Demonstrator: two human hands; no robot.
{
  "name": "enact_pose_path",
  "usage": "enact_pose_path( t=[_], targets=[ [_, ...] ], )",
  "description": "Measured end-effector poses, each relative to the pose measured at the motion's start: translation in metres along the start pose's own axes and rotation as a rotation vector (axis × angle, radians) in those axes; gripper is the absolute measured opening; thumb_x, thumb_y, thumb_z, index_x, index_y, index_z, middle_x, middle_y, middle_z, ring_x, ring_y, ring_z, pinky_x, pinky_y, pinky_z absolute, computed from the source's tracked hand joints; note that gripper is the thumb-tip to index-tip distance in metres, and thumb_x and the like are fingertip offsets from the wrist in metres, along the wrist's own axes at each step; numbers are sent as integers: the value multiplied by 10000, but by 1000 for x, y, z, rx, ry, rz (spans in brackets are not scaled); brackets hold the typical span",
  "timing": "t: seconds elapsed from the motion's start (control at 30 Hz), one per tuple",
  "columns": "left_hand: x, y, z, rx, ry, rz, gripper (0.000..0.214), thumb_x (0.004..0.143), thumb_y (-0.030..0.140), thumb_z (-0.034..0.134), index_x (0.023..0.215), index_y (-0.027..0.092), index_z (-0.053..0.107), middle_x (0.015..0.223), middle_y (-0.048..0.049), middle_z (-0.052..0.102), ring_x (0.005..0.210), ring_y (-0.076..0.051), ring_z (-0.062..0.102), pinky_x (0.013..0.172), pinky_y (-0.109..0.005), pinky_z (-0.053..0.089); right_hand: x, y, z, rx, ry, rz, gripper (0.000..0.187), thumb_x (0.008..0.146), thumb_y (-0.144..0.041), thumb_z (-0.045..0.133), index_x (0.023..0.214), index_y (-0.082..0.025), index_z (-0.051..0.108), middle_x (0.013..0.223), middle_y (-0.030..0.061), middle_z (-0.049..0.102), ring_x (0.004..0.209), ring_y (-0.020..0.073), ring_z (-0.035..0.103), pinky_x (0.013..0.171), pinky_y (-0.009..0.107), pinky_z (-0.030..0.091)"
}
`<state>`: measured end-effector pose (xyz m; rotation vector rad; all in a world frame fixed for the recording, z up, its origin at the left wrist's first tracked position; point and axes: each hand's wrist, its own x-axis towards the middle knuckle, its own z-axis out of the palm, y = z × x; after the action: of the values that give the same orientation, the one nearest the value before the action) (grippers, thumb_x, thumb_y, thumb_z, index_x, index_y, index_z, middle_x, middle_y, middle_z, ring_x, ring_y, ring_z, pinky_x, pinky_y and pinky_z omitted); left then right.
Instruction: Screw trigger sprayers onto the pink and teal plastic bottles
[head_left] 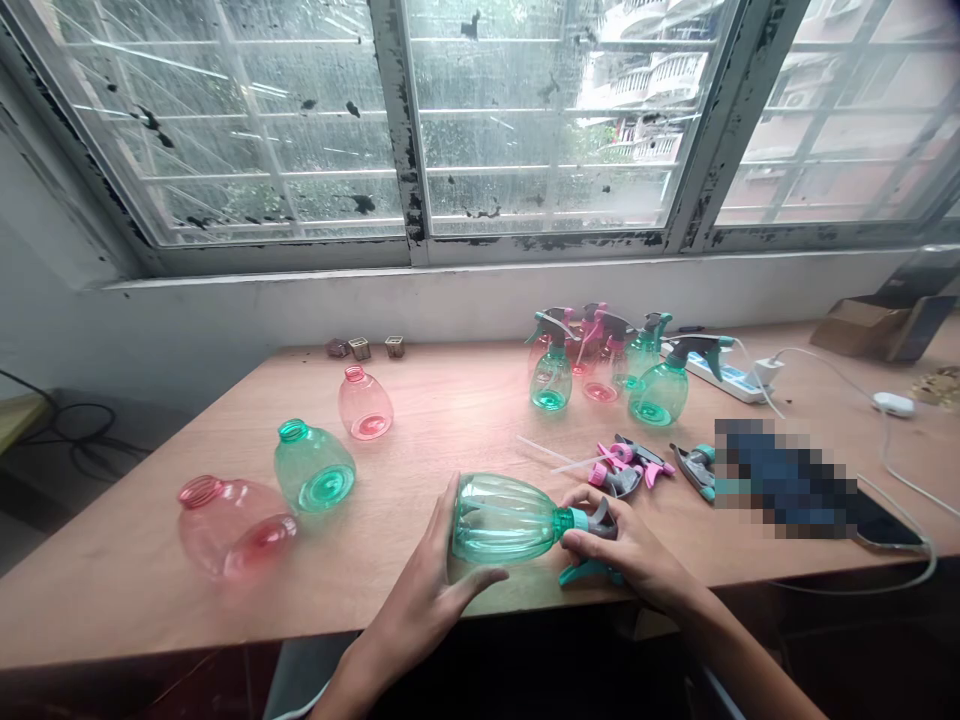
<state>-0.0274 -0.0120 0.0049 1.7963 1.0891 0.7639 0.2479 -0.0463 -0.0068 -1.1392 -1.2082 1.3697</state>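
Observation:
A clear green spray bottle (pixel 504 518) lies on its side in the air above the table's front edge, its neck to the right. My left hand (pixel 442 575) cups its base, thumb stretched along the near side. With fingers closed, my right hand (pixel 626 545) grips the spray head (pixel 600 522) at the neck; the green trigger points down. To the left stand a pink bottle (pixel 365 405), a green bottle (pixel 315 465) and a larger pink bottle (pixel 236 525), all without heads. Loose pink-and-black spray heads (pixel 626 467) and a green-and-grey one (pixel 696 468) lie beyond my right hand.
Several bottles with spray heads, among them a green one (pixel 658 392), stand at the back. Right of them are a power strip (pixel 724 375), cables, a blurred dark object (pixel 780 480) and a cardboard box (pixel 881 325). Small cubes (pixel 360 348) sit by the wall.

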Motion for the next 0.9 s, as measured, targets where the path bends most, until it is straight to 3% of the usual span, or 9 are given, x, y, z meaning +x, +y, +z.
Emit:
enact_pose_path(
  t=[0.17, 0.27, 0.37, 0.47, 0.63, 0.77, 0.83, 0.9],
  targets=[
    [3, -5, 0, -6, 15, 34, 955, 854, 541, 743, 1612, 380, 185, 1735, -40, 256, 1627, -261, 215, 1396, -515, 150, 0, 4, -1, 36, -8, 3, 469, 819, -493, 845, 1078, -199, 587, 727, -22, 684, 699, 181, 654, 688, 309, 508],
    [4, -10, 1, -25, 17, 61, 826, 932, 536, 616, 1609, 425, 156, 1743, -3, 231, 1623, -244, 232, 1392, -505, 173, 0, 7, -2, 61, -10, -5, 454, 837, -489, 833, 1079, -198, 581, 749, -9, 700, 725, 191, 666, 711, 323, 526],
    [3, -10, 2, -30, 2, 45, 948, 889, 545, 686, 1613, 446, 81, 1732, -14, 262, 1592, -271, 316, 1374, -531, 235, 0, 7, -2, 61, -8, 6, 462, 828, -481, 845, 1077, -198, 579, 747, -11, 700, 728, 191, 664, 701, 319, 534],
    [1, -4, 0, -16, -7, 17, 1097, 818, 566, 775, 1621, 415, 44, 1737, -36, 251, 1612, -300, 262, 1377, -566, 198, 0, 5, -2, 52, -14, 12, 461, 821, -470, 858, 1072, -197, 583, 735, -23, 688, 714, 175, 651, 694, 305, 537],
    [1, 0, 0, 0, 8, 26, 961, 850, 573, 730, 1618, 351, 197, 1704, -69, 325, 1617, -309, 248, 1380, -557, 197, -1, 4, -2, 49, -21, 7, 431, 839, -449, 852, 1078, -201, 593, 765, -26, 694, 737, 164, 659, 696, 280, 527],
    [1, -7, 3, 11, 21, 61, 906, 912, 566, 632, 1624, 394, 99, 1754, -25, 190, 1645, -283, 150, 1386, -533, 177, -1, 4, -2, 60, -21, -12, 402, 866, -454, 827, 1066, -196, 594, 745, -23, 695, 719, 159, 651, 700, 281, 517],
    [1, -8, 4, 14, 3, 54, 897, 933, 569, 591, 1623, 411, 40, 1743, -34, 229, 1621, -285, 243, 1373, -541, 222, 0, 4, -2, 60, -20, -12, 404, 861, -456, 830, 1064, -197, 594, 748, -20, 697, 719, 162, 654, 696, 283, 516],
    [0, -7, 3, 20, -17, 32, 985, 896, 589, 652, 1623, 406, 13, 1701, -61, 329, 1573, -296, 352, 1361, -548, 260, 0, 4, -2, 64, -20, -1, 418, 851, -459, 838, 1067, -199, 592, 741, -22, 695, 718, 165, 655, 692, 283, 517]
  ],
)
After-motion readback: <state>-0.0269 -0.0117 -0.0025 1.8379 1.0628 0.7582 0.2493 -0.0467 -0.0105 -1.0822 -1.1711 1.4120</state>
